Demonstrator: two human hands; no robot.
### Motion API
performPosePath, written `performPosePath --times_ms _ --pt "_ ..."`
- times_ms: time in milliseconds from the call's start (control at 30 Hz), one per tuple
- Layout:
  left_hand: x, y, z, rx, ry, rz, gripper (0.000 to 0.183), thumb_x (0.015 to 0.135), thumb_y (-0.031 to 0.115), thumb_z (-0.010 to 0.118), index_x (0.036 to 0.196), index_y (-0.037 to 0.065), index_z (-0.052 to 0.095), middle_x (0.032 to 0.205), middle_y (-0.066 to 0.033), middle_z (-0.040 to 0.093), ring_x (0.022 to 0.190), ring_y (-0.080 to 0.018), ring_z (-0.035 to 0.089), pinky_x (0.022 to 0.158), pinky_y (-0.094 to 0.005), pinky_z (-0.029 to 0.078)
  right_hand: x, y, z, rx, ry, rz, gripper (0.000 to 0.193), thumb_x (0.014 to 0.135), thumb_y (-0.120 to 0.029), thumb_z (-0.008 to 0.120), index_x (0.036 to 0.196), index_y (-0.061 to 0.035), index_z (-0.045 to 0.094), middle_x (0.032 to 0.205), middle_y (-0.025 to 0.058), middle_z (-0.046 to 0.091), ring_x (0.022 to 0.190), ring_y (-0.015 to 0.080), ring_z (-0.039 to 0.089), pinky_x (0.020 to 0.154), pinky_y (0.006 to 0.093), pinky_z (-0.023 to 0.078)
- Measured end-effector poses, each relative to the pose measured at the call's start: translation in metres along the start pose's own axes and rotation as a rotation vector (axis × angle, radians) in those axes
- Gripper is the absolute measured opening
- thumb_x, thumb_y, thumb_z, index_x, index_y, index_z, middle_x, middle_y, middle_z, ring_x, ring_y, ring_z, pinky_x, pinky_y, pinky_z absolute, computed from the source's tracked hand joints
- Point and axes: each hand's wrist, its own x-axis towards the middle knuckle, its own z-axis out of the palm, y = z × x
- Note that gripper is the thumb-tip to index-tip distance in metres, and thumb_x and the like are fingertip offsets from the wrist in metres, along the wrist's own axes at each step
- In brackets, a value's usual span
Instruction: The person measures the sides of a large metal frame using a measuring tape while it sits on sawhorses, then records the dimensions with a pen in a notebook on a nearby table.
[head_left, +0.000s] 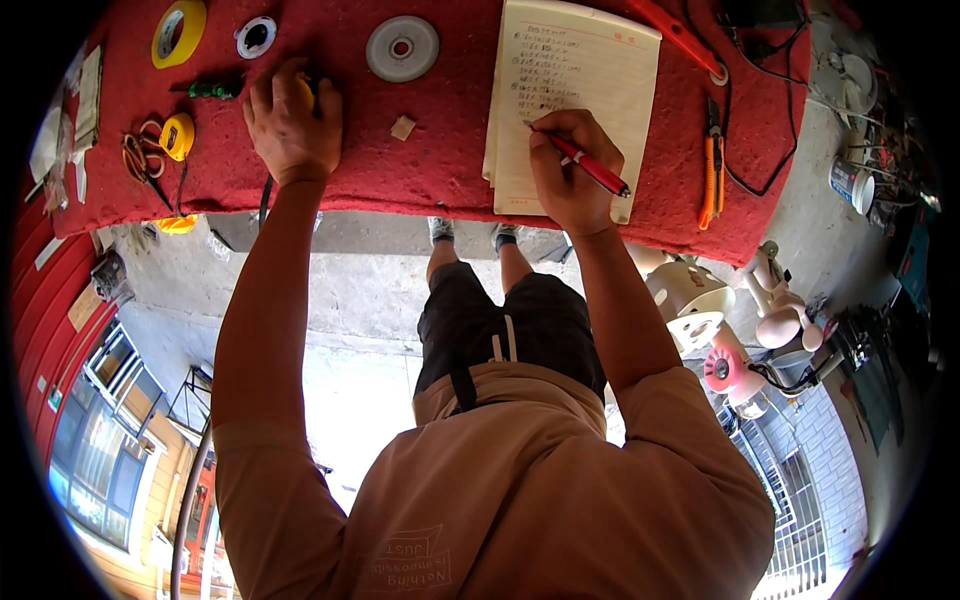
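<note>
My right hand [578, 172] grips a red pen [598, 172], its tip on the page of a lined notepad [560, 90] bearing several rows of handwriting. My left hand [295, 128] lies left of the pad, fingers curled over a yellow and black tape measure [306, 95] that is mostly hidden; a dark strap hangs down beside the wrist. Just left of those fingers is a green-handled screwdriver [212, 90]. A small tan scrap [403, 127] and a pale grey disc [402, 48] with a centre hole lie between my hands.
On the red cloth-covered table [430, 170] are yellow tape [179, 33], a white ring [256, 37] and another yellow tape measure [177, 136]. An orange utility knife [711, 165], a red-handled tool [680, 35] and a black cable [790, 130] sit to the right. Appliance parts [692, 300] stand beyond the edge.
</note>
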Motion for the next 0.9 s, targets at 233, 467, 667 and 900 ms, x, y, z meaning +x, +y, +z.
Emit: performPosePath --times_ms 233,467,667,900 --pt "0.0009 -0.0013 0.0005 -0.014 0.006 0.015 0.038 0.090 0.029 0.073 0.124 0.015 0.068 0.124 -0.0101 0.069 0.119 -0.0329 0.062 0.109 -0.0474 0.045 0.0012 -0.0015 0.0002 -0.001 0.004 -0.019 0.011 0.083 0.001 0.073 0.092 -0.0038 0.067 0.078 0.0094 0.069 0.064 0.0218 0.069 0.061 0.0326 0.055" --pt "0.0008 0.0006 -0.0001 -0.021 0.005 0.012 0.037 0.090 0.029 0.073 0.124 0.015 0.068 0.123 -0.0100 0.069 0.118 -0.0333 0.062 0.108 -0.0476 0.045 0.0004 0.0008 0.0020 0.013 0.008 0.001 0.014 0.083 0.000 0.073 0.094 -0.0040 0.067 0.077 0.0096 0.070 0.064 0.0214 0.069 0.061 0.0324 0.055" --pt "0.0010 -0.0048 0.0037 -0.024 0.060 0.059 0.038 0.087 0.031 0.074 0.122 0.016 0.070 0.113 -0.0118 0.069 0.107 -0.0369 0.063 0.099 -0.0488 0.050 -0.0007 0.0027 0.0025 -0.004 0.014 -0.009 0.014 0.083 -0.001 0.074 0.093 -0.0043 0.066 0.077 0.0093 0.070 0.065 0.0218 0.071 0.061 0.0323 0.056" --pt "0.0004 -0.0062 0.0050 -0.022 0.061 0.061 0.038 0.087 0.031 0.074 0.122 0.016 0.070 0.114 -0.0121 0.069 0.107 -0.0372 0.063 0.100 -0.0486 0.049 -0.0009 0.0016 0.0012 -0.009 0.004 -0.002 0.013 0.083 0.001 0.073 0.093 -0.0042 0.066 0.077 0.0089 0.069 0.063 0.0199 0.069 0.060 0.0305 0.054"
